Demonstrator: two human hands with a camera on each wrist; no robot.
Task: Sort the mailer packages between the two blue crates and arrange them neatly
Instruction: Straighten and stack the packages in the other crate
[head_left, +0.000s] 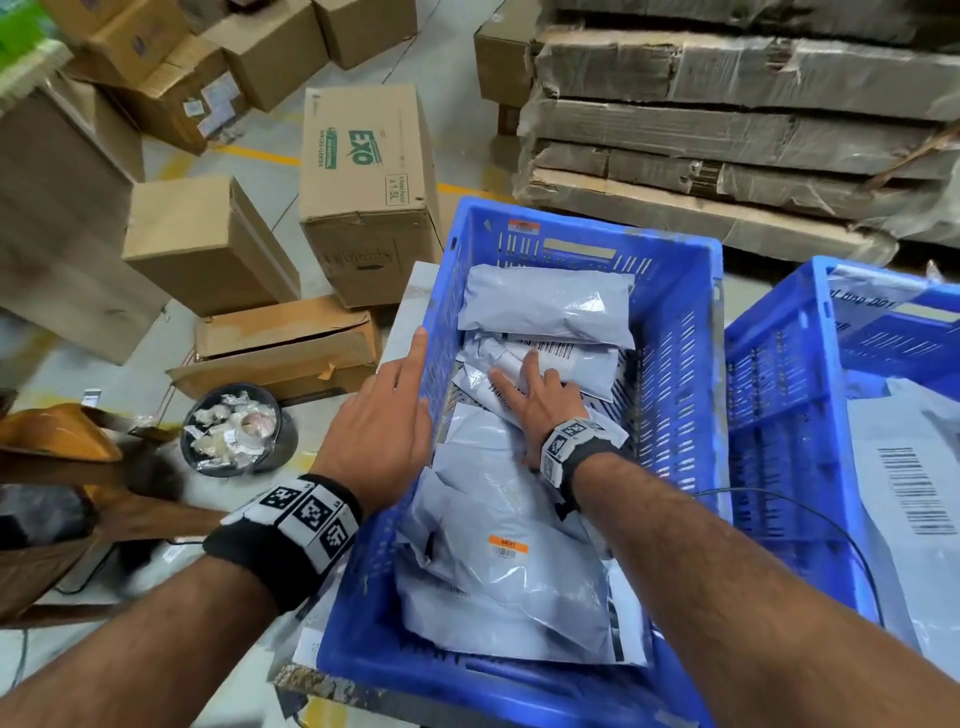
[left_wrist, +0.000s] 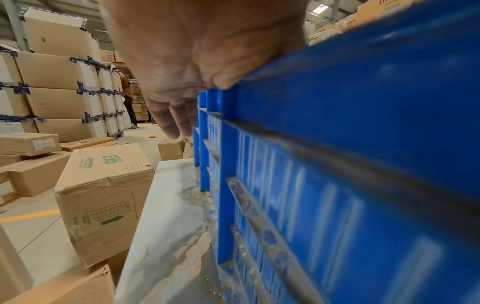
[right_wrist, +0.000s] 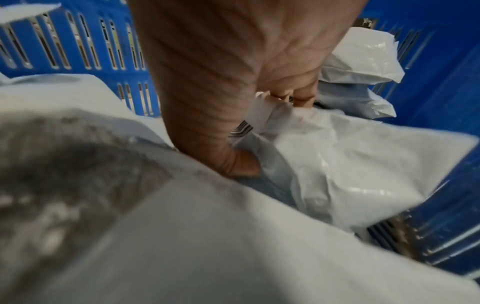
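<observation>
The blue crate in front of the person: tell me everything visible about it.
The blue crate is a rectangular plastic bin with slotted walls, scuffed and dusty, with an orange sticker high on its far wall. It stands upright on a pale worktop, close beside a second blue crate. Grey mailer packages fill it in overlapping layers. The left hand rests on its left rim; the right hand presses on the mailers inside.

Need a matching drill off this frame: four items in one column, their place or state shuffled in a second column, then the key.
Column 1
1. left hand
2. right hand
3. orange sticker
4. EXO carton

Column 2
A. on a grey mailer at the near end of the crate
B. on the floor beyond the crate
C. rests on the left rim of the crate, fingers straight
D. inside the crate, on a barcoded mailer

Pairs: 1-C, 2-D, 3-A, 4-B
</observation>
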